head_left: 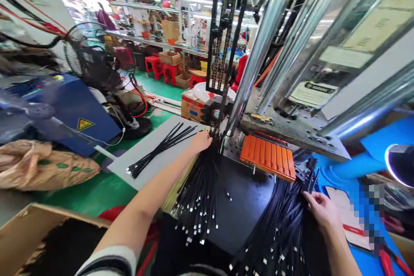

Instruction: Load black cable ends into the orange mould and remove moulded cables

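Note:
My left hand [201, 141] is closed at the upper end of a bundle of black cables [202, 177], whose metal-tipped ends fan out toward me on the dark table. What its fingers pinch is too small to make out. On the right, my right hand [318, 205] is at the edge of a second bundle of black cables [280, 224], thumb and index finger close together; whatever lies between them is not clear. An orange ribbed block [268, 157] sits on the machine between the hands. A smaller bunch of black cables [158, 150] lies on the grey board [142, 138] at the left.
Thick metal columns [255, 51] and a steel plate [291, 129] of the machine rise ahead. A lit ring lamp [401, 166] and red-handled pliers [385, 263] are at the right. A cardboard box [19, 228] stands lower left, and a black fan [97, 60] is farther back.

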Demonstrator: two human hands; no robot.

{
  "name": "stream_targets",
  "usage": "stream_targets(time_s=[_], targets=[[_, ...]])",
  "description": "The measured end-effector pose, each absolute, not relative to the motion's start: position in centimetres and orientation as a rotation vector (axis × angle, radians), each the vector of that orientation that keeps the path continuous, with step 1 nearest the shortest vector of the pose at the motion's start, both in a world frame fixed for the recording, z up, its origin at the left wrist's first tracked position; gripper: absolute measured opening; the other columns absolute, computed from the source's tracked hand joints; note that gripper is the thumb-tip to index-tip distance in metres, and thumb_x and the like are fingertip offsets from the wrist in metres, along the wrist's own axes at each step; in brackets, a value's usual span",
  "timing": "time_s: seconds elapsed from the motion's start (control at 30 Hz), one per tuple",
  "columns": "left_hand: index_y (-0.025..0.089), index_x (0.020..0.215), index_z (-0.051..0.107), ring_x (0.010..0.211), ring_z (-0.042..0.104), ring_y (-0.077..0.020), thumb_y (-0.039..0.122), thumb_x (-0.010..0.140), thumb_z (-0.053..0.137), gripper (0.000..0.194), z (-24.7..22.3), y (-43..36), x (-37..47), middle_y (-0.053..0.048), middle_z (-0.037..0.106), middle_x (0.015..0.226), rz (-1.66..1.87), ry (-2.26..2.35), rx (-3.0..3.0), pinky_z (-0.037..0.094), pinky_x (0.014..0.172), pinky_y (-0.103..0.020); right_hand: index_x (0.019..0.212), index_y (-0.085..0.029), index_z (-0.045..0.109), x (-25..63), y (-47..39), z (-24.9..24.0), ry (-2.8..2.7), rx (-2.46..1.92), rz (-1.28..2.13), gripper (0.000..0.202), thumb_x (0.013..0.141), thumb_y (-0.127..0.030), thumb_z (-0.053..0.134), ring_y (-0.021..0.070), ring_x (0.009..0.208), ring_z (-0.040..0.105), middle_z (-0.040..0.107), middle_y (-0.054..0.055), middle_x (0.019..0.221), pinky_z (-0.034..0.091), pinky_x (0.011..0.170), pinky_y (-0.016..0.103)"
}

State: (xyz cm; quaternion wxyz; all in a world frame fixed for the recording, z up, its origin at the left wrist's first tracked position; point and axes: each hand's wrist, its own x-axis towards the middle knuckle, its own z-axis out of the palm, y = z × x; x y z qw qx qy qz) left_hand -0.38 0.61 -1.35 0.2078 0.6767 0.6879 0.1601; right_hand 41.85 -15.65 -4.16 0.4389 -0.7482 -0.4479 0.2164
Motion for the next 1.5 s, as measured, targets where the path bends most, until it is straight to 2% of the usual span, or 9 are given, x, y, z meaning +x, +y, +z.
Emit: stream_targets(time_s=[0.17,0.23,0.37,0.53,0.63,0.77,0.9,1.37,1.5], targets=[[0.012,0.081,0.060,0.073,0.059,-0.0173,0.020,0.087,0.052,0.013,-1.4,0.5,-1.3,-0.005,0.061,0.070,0.628,1.865,1.617,0.047,0.068,-0.025,0.055,-0.022,0.050,42.8,-15.8,-4.5,-0.951,-1.824,0.666,0.058,0.052,-0.075,0.071,0.0153,0.041,0.040,0.044,-0.001,0.045,0.031,0.040,0.029],[0.011,0.094,0.058,0.062,0.054,-0.0120,0.017,0.087,0.050,0.012,-0.9,-0.1,-1.1,-0.001,0.058,0.069,0.720,1.760,1.549,0.044,0.059,-0.021,0.060,-0.022,0.052,42.1,-16.5,-3.3,-0.990,-1.757,0.616,0.054,0.064,-0.074,0.067,0.0149,0.042,0.040,0.045,-0.001,0.047,0.031,0.041,0.028],[0.014,0.116,0.051,0.054,0.049,-0.0074,0.012,0.077,0.054,0.039,1.4,-2.0,-0.2,0.006,0.049,0.066,0.858,1.444,1.561,0.042,0.056,-0.018,0.064,-0.021,0.053,38.2,-18.3,0.9,-1.273,-1.592,0.663,0.047,0.082,-0.063,0.060,0.0133,0.047,0.043,0.051,-0.001,0.055,0.035,0.044,0.025],[0.017,0.087,0.055,0.053,0.047,-0.0084,0.025,0.077,0.058,0.013,6.1,-5.8,2.1,0.005,0.048,0.062,0.967,0.942,1.708,0.039,0.053,-0.018,0.090,-0.019,0.063,30.9,-19.1,6.1,-1.726,-1.411,0.850,0.032,0.094,-0.049,0.051,0.0152,0.055,0.054,0.057,-0.001,0.062,0.039,0.051,0.024],[0.018,0.075,0.054,0.051,0.046,-0.0092,0.037,0.089,0.050,0.024,9.0,-8.0,4.0,0.002,0.051,0.060,0.969,0.851,1.900,0.036,0.049,-0.019,0.101,-0.019,0.065,27.8,-18.6,7.8,-1.884,-1.234,0.795,0.028,0.099,-0.040,0.045,0.0147,0.062,0.058,0.060,0.000,0.067,0.041,0.059,0.024],[0.017,0.062,0.054,0.049,0.046,-0.0094,0.039,0.093,0.046,0.039,12.2,-10.2,6.2,0.001,0.051,0.055,0.998,0.766,2.116,0.034,0.048,-0.020,0.107,-0.019,0.064,26.0,-17.7,8.7,-1.895,-1.080,0.665,0.026,0.101,-0.035,0.044,0.0141,0.066,0.060,0.062,0.000,0.070,0.042,0.065,0.024],[0.018,0.074,0.060,0.048,0.050,-0.0083,0.037,0.093,0.049,0.029,13.5,-10.9,7.5,0.000,0.057,0.064,0.961,0.633,2.029,0.038,0.047,-0.020,0.107,-0.020,0.064,25.5,-17.0,9.0,-1.819,-0.978,0.660,0.027,0.101,-0.038,0.045,0.0116,0.059,0.056,0.060,-0.002,0.069,0.040,0.060,0.022],[0.015,0.065,0.052,0.047,0.047,-0.0066,0.043,0.079,0.064,0.034,12.1,-11.3,10.6,0.004,0.048,0.056,0.994,0.663,1.815,0.036,0.046,-0.017,0.065,-0.018,0.056,25.4,-17.2,8.7,-1.714,-1.115,0.737,0.045,0.093,-0.053,0.054,0.0105,0.045,0.048,0.055,0.000,0.054,0.037,0.044,0.020],[0.015,0.091,0.064,0.059,0.054,-0.0088,0.043,0.086,0.058,0.029,9.1,-9.3,8.5,0.002,0.059,0.068,0.881,0.742,1.949,0.043,0.059,-0.019,0.067,-0.018,0.058,27.2,-18.1,7.8,-1.651,-1.252,0.890,0.042,0.092,-0.051,0.057,0.0101,0.043,0.049,0.057,0.000,0.056,0.037,0.042,0.019]])
